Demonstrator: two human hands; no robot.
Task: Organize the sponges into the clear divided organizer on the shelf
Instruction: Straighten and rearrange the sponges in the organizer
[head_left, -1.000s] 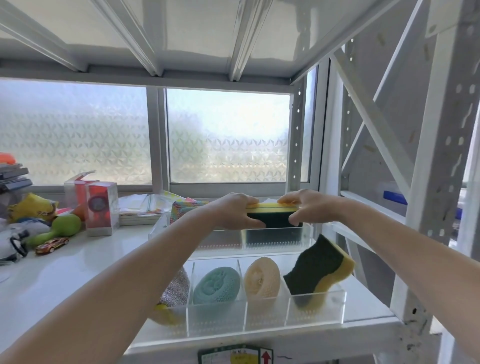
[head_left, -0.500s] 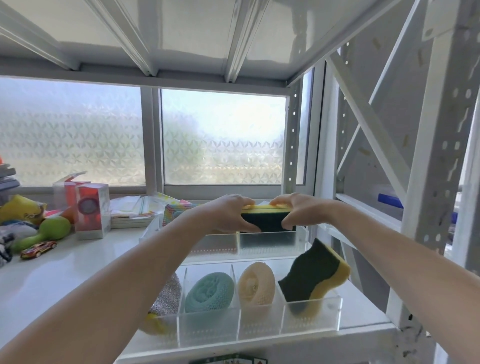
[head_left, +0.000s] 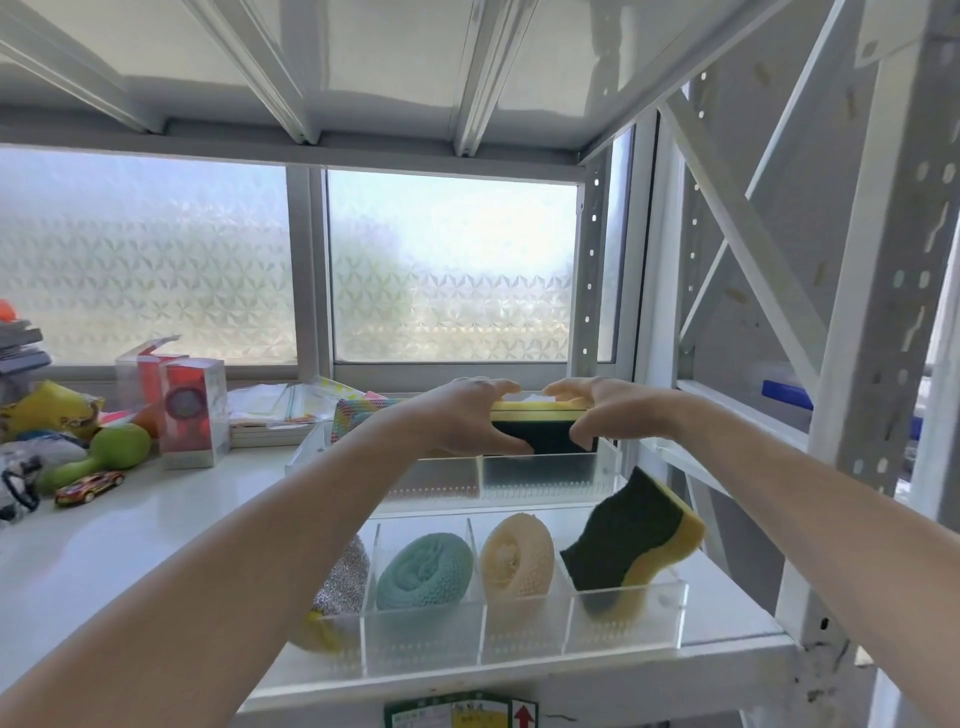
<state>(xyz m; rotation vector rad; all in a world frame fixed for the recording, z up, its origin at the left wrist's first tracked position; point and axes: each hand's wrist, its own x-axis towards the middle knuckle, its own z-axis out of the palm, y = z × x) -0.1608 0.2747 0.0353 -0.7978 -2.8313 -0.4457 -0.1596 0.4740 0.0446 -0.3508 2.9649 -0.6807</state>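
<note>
Sponges and scrubbers in view number five, apart from a colourful knitted cloth (head_left: 358, 408) lying behind the left forearm. Four sit in the near row of the clear divided organizer (head_left: 623, 618) on the white shelf (head_left: 130, 519), one per compartment: at far left a silver metallic scourer (head_left: 345, 579) partly hidden by the forearm, with something yellow under it; next a teal round mesh scrubber (head_left: 423, 571); then a cream round mesh scrubber (head_left: 517, 558); at far right a wavy yellow sponge with a dark green scouring face (head_left: 631, 540), standing tilted and rising above the organizer's wall. The fifth, a rectangular yellow-and-dark-green sponge (head_left: 543, 428), is held at the top of the far row's right compartment, level, yellow layer up and dark pad below. The left hand (head_left: 462, 415) clamps its left end, fingers over the top and thumb under the near face; the right hand (head_left: 602, 410) clamps its right end the same way. Whether the sponge's underside touches the compartment floor cannot be told. The far row's left compartment, as far as it shows, looks bare.

On the far left of the shelf lie two red-and-clear boxes (head_left: 195, 410), one green dumbbell-shaped toy (head_left: 101, 457), one red toy car (head_left: 88, 487) and one yellow plush toy (head_left: 49, 408).
</note>
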